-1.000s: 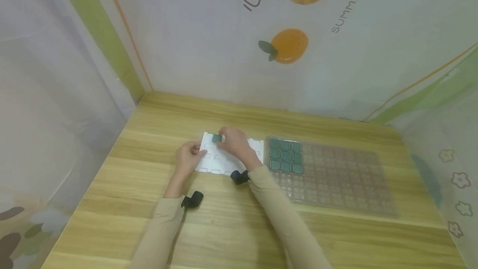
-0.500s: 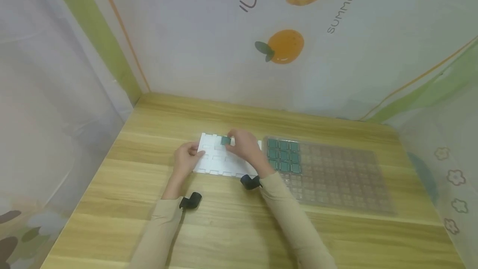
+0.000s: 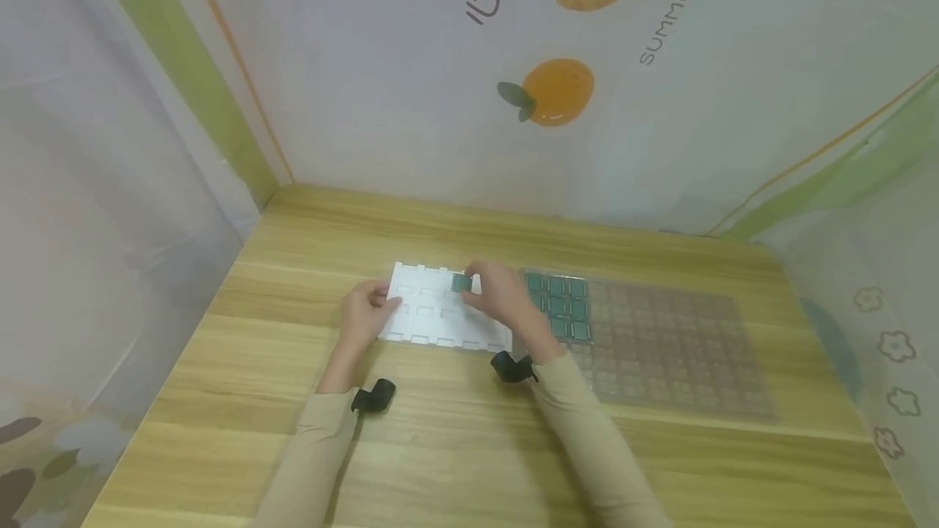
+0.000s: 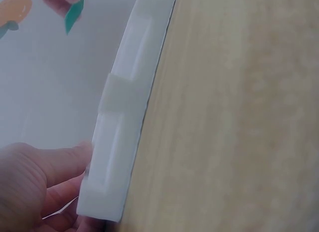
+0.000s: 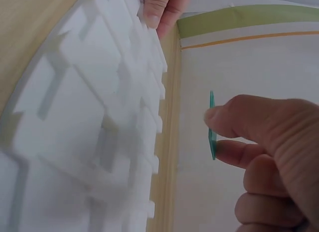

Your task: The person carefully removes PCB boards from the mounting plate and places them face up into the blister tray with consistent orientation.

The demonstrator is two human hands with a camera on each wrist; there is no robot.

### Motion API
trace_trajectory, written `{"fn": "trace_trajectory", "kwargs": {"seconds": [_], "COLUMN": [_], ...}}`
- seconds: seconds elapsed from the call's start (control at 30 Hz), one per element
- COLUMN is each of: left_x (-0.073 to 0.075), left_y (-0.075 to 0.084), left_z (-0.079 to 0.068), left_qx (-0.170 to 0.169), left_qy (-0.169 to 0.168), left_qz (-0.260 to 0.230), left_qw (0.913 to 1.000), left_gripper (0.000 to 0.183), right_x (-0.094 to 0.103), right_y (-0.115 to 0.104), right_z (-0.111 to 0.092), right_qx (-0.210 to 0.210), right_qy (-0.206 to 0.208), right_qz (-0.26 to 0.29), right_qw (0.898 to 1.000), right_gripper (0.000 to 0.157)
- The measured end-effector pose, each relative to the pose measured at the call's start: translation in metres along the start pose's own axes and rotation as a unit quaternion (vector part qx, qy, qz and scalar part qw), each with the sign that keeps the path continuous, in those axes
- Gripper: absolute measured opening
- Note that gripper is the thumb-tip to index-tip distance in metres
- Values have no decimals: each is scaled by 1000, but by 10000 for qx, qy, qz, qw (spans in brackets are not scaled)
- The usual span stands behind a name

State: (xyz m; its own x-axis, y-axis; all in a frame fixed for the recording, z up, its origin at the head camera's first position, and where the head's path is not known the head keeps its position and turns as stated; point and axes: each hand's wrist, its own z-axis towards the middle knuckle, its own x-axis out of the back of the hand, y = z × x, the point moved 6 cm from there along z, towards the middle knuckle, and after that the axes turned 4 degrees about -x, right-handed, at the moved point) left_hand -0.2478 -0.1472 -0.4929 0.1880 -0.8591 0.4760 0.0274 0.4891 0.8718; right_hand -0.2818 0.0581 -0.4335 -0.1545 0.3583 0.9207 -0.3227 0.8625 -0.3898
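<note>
A white plastic tray (image 3: 421, 320) with shallow recesses lies in the middle of the table. My left hand (image 3: 359, 312) grips its left edge, thumb on top and fingers partly hidden at its side; the left wrist view shows this hand (image 4: 30, 177) at the tray's corner. Between thumb and fingers of my right hand (image 3: 502, 296) is a thin green square plate (image 3: 460, 282), over the far right part of the tray. The right wrist view shows the plate (image 5: 212, 137) nearly edge-on, pinched and apart from the white tray (image 5: 75, 107).
To the right lies a large clear plastic tray (image 3: 682, 349) with many small compartments. Several green square plates (image 3: 557, 305) sit in its left far corner, partly covered by my right hand. A printed cloth (image 3: 411, 104) hangs behind the wooden table (image 3: 440, 446).
My right hand has moved rightward over the white tray, carrying the green square plate with it. The left hand keeps its grip on the tray's left edge.
</note>
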Motion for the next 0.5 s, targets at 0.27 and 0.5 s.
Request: {"fn": "trace_trajectory", "kwargs": {"seconds": [0.27,0.5], "left_x": [0,0], "left_y": [-1,0], "left_z": [0,0], "left_qx": [32,-17], "left_qy": [-14,-59], "left_qz": [7,-18], "left_qw": [10000,10000], "left_gripper": [30,31], "right_x": [8,12], "right_y": [18,33], "right_z": [-18,-37], "right_qx": [-234,-334], "right_qy": [-28,-142], "right_qz": [9,-11], "right_qw": [9997,9993], "right_gripper": [31,32]}}
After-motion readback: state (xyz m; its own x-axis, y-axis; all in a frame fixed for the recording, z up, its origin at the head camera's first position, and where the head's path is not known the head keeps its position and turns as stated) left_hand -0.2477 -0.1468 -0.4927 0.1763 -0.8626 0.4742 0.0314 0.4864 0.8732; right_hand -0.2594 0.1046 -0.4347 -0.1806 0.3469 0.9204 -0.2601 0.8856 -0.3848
